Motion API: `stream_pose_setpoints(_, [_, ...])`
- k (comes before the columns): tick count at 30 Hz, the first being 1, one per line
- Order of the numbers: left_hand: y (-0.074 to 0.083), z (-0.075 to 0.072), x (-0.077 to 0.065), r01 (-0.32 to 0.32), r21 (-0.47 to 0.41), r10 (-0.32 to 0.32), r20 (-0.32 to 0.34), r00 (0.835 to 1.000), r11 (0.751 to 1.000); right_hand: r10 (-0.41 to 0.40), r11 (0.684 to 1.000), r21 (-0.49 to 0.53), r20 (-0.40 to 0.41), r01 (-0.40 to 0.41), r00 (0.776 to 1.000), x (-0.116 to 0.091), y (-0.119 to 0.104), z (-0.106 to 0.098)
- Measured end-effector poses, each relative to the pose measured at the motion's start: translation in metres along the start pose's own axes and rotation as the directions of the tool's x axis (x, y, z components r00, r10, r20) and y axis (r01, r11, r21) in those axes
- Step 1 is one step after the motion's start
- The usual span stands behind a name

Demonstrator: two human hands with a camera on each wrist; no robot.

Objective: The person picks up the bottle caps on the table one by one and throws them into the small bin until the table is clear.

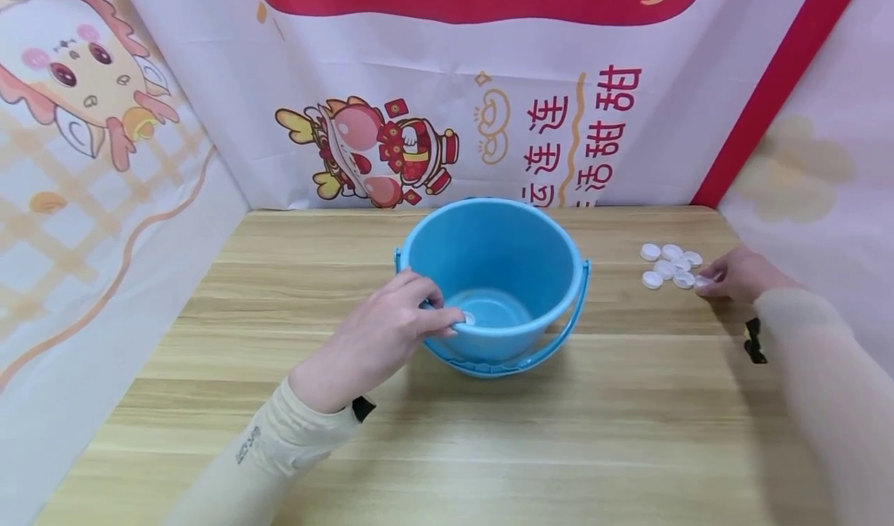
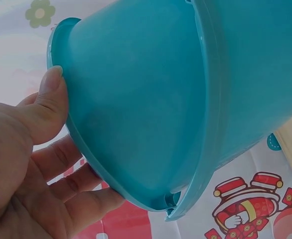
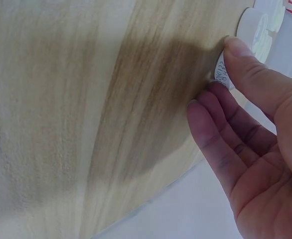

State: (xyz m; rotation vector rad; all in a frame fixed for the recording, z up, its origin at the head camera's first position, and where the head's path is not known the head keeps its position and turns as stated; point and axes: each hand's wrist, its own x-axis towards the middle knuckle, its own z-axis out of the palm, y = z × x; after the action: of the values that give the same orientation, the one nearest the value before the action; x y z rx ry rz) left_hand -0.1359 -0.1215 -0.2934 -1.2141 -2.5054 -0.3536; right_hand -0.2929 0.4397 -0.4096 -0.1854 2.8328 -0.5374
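Observation:
A blue plastic bucket (image 1: 503, 254) stands upright on the table, its handle hanging down at the near side. My left hand (image 1: 398, 309) grips the near-left rim; in the left wrist view the thumb is on one side of the rim (image 2: 78, 144) and the other fingers on the other. A small white cap (image 1: 469, 319) shows inside the bucket, partly hidden by the rim. At the right, my right hand (image 1: 747, 274) pinches one white bottle cap (image 3: 220, 72) between thumb and fingers. That cap bears small printed characters and lies at the edge of a group of several white caps (image 1: 663, 268).
The light wood-grain table (image 1: 489, 448) reaches a printed cloth backdrop (image 1: 447, 68) at the back. More printed cloth hangs along the left and right sides, the right one close to my right hand.

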Motion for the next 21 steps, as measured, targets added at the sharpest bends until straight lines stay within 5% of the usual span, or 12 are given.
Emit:
stream_pose_setpoints(13, [0.003,-0.002,0.004,-0.022,0.014,0.022,0.013,1.0,1.0,-0.01,0.999,-0.044,-0.001,0.01,1.0,-0.013,0.0,-0.004])
stream_pose_setpoints(21, [0.002,-0.003,0.001,-0.025,0.012,0.025,0.003,1.0,1.0,-0.047,0.998,-0.051,-0.124,0.041,0.991,-0.032,-0.032,-0.029])
